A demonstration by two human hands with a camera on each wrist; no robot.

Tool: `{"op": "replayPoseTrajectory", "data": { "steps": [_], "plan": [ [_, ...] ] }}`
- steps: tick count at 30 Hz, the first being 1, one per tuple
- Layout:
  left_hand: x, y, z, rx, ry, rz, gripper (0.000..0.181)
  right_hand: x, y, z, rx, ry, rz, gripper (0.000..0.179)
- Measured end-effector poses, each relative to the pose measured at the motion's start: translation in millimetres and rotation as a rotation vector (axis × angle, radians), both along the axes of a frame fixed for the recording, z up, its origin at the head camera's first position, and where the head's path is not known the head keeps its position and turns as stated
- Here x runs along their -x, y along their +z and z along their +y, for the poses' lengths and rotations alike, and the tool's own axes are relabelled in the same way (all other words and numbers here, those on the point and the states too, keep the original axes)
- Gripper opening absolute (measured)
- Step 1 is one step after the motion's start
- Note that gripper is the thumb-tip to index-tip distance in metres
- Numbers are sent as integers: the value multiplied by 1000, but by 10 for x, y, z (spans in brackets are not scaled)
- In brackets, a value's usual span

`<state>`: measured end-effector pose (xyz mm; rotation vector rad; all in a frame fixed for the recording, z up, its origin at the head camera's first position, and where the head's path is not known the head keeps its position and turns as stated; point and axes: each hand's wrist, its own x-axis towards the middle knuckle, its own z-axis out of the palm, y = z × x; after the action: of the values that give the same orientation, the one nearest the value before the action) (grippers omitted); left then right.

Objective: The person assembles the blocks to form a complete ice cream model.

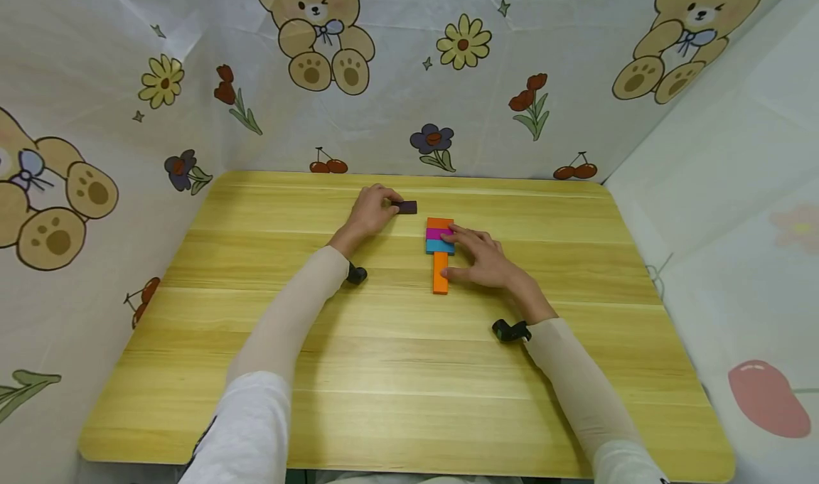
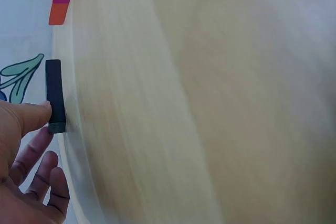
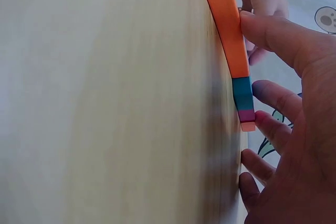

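Between thumb and fingers of my left hand (image 1: 373, 209) is the near end of a dark, almost black block (image 1: 407, 207), lying lengthwise toward the right; in the left wrist view the thumb presses its side. My right hand (image 1: 484, 258) rests along the right side of a block arrangement, fingers spread. That arrangement has an orange-red block (image 1: 439, 222) at the far end, then a magenta block (image 1: 438, 234) and a blue block (image 1: 439, 246) across. A long orange block (image 1: 440, 274) points toward me below them, with the right thumb at its side.
The blocks lie on a wood-grain table (image 1: 397, 370) with rounded corners. Behind and beside it hangs a white cloth (image 1: 390, 57) printed with bears and flowers. Black wrist cameras sit at the left wrist (image 1: 357, 273) and right wrist (image 1: 510, 330).
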<state>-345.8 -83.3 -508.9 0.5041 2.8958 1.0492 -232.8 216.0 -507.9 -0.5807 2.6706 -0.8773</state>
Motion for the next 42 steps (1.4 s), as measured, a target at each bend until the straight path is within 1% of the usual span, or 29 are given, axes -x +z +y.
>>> {"op": "replayPoseTrajectory", "data": {
  "steps": [5,12,20,28,36,42],
  "plan": [
    [22,-20,111,-13,-5,-15,24,-12,-9,-2,1,-7,-3,82],
    [32,6,297,-28,-21,3,23,-11,-14,10,5,-15,4,82],
    [51,-24,476,-39,-28,-13,23,-31,-17,-18,25,-11,0,81],
    [53,17,664,-35,-56,-12,21,-20,-4,16,22,-17,-14,82],
    [16,86,793,14,-65,-40,22,-14,4,39,29,-10,-5,82],
    [1,83,818,11,-44,-39,20,3,-16,34,16,-9,-6,81]
  ]
}}
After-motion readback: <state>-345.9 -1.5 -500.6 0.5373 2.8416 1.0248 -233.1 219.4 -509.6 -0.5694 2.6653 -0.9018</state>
